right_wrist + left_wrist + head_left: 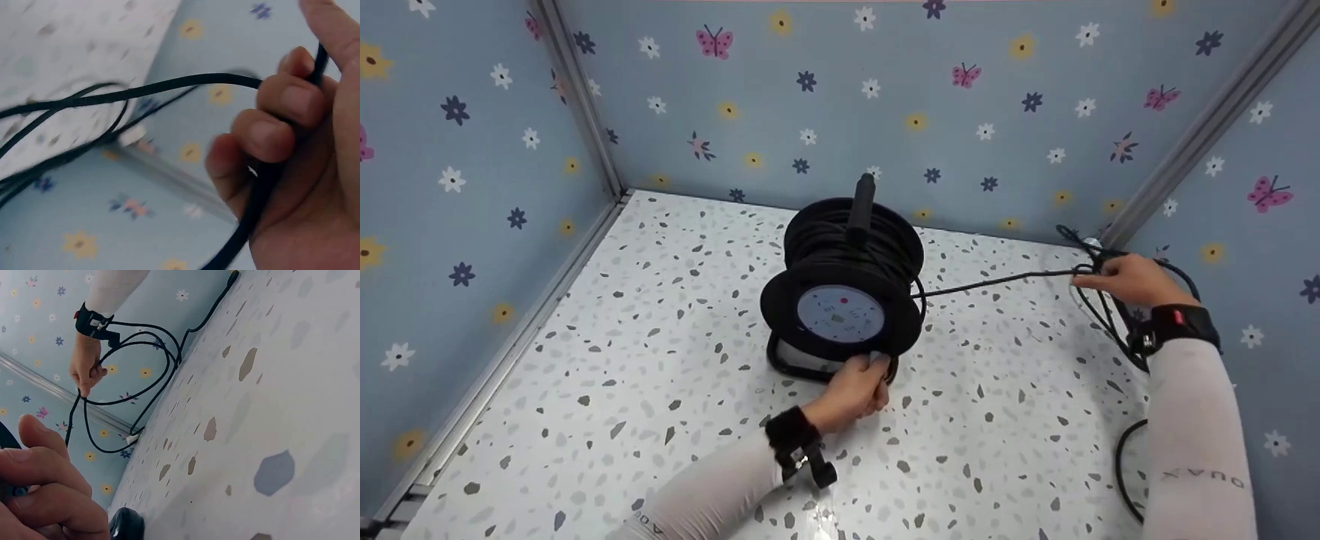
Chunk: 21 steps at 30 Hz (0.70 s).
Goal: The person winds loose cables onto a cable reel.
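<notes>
A black cable reel [780, 307] stands on the speckled tabletop, its pale round socket face [840, 311] tilted up toward me. Dark cable is wound on its drum, and a black crank handle [861, 210] sticks up. My left hand [851, 390] grips the reel at its lower front edge, by the tubular stand [802, 369]; the reel hides part of that grip. Off to the right, my right hand [1140, 281] holds the black cable [990, 282], which runs taut from the drum. In the right wrist view, fingers [295, 104] curl round the cable [169, 85].
Loose cable loops [166, 363] hang around and below the right hand, near the back right corner. Another length of cable [1121, 457] lies at the table's right side. Flowered panels [870, 112] with metal corner posts [585, 105] enclose the left, back and right.
</notes>
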### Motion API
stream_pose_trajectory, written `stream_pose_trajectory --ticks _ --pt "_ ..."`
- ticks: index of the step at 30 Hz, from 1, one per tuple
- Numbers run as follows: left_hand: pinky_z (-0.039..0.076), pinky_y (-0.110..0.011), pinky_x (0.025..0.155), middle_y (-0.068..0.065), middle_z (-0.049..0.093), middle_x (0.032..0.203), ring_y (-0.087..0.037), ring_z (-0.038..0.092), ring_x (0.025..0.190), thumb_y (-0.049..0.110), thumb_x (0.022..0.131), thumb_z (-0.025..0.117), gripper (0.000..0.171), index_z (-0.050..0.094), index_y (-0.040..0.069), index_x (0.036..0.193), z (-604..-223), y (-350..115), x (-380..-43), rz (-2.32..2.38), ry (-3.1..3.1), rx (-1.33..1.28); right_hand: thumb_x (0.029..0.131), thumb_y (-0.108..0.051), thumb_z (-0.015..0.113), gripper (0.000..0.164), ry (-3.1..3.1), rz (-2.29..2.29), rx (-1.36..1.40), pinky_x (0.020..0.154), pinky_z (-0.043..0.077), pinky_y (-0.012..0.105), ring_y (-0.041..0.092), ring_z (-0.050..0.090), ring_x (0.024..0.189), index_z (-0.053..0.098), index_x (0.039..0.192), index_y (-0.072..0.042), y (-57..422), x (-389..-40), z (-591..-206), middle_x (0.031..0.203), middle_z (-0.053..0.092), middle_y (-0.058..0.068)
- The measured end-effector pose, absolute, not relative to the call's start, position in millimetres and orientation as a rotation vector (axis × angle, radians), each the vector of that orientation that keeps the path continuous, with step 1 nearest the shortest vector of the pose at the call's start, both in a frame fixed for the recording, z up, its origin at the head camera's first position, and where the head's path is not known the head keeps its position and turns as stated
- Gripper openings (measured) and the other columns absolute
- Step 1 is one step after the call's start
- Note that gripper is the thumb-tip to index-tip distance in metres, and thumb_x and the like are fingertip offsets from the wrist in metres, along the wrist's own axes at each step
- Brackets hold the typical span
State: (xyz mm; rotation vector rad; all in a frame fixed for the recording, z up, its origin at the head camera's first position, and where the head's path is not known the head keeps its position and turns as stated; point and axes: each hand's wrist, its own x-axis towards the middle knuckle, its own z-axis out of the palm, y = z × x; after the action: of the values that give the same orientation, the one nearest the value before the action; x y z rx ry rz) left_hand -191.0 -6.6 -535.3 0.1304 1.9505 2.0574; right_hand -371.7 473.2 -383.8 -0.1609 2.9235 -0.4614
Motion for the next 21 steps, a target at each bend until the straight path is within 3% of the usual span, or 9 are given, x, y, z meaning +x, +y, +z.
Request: stream_pose_trajectory --ticks 4,8,10,13,16,18,20,21 --pt "0.028 -0.023 0.037 0.001 0.058 0.055 -0.007 0.037 0.038 0.036 0.117 0.048 0.057 0.062 0.01 0.068 -538 -9 -190 2.055 1.961 0.111 0.102 -0.069 0.071 0.062 2.792 -0.488 -0.163 0.057 0.038 0.036 0.016 0.037 0.058 0.052 0.073 -0.017 497 -365 -390 0.066 0.036 -0.006" --pt "0.029 -0.022 0.037 0.0 0.059 0.056 -0.007 0.037 0.039 0.034 0.117 0.049 0.052 0.062 0.005 0.076 -541 -12 -190 2.077 1.943 0.102 0.104 -0.062 0.072 0.055 2.761 -0.546 -0.167 0.059 0.041 0.036 0.015 0.039 0.058 0.07 0.088 -0.01 511 -359 -368 0.067 0.041 -0.004" --pt "0.029 -0.022 0.037 0.0 0.059 0.056 -0.007 0.037 0.039 0.032 0.117 0.05 0.049 0.063 0.0 0.082 -542 -14 -190 2.091 1.934 0.09 0.107 -0.063 0.068 0.061 2.807 -0.526 -0.156 0.063 0.046 0.041 0.02 0.046 0.063 0.076 0.102 -0.003 520 -354 -353 0.076 0.054 0.005" --pt "0.029 -0.022 0.037 -0.001 0.058 0.056 -0.007 0.038 0.038 0.031 0.116 0.05 0.046 0.065 -0.006 0.093 -543 -17 -190 2.088 1.944 0.065 0.109 -0.065 0.062 0.072 2.898 -0.528 -0.118 0.074 0.047 0.049 0.029 0.046 0.073 0.078 0.118 0.004 532 -347 -340 0.084 0.053 0.015" --pt "0.028 -0.023 0.036 -0.001 0.059 0.056 -0.007 0.037 0.038 0.033 0.116 0.051 0.045 0.067 -0.005 0.1 -543 -20 -190 2.063 1.97 0.047 0.111 -0.064 0.059 0.075 2.958 -0.62 -0.112 0.09 0.048 0.06 0.04 0.054 0.097 0.075 0.131 0.007 537 -342 -341 0.104 0.06 0.032" --pt "0.026 -0.023 0.037 -0.001 0.059 0.056 -0.007 0.036 0.038 0.034 0.117 0.05 0.048 0.068 -0.003 0.092 -542 -23 -190 2.04 1.986 0.045 0.111 -0.064 0.058 0.078 2.947 -0.695 -0.091 0.093 0.046 0.065 0.048 0.055 0.106 0.072 0.136 0.008 537 -338 -347 0.119 0.06 0.038" --pt "0.026 -0.023 0.038 0.0 0.059 0.055 -0.008 0.036 0.038 0.035 0.117 0.05 0.051 0.067 0.002 0.082 -542 -27 -190 2.019 2.015 0.05 0.111 -0.066 0.056 0.08 2.924 -0.716 -0.075 0.102 0.044 0.076 0.055 0.051 0.129 0.068 0.141 0.008 538 -334 -356 0.146 0.054 0.041" --pt "0.027 -0.023 0.038 0.0 0.059 0.055 -0.008 0.037 0.038 0.035 0.117 0.049 0.053 0.066 0.004 0.078 -543 -30 -190 2.01 2.029 0.055 0.111 -0.066 0.056 0.081 2.922 -0.709 -0.07 0.101 0.044 0.076 0.056 0.051 0.128 0.068 0.139 0.009 538 -332 -361 0.148 0.053 0.04"
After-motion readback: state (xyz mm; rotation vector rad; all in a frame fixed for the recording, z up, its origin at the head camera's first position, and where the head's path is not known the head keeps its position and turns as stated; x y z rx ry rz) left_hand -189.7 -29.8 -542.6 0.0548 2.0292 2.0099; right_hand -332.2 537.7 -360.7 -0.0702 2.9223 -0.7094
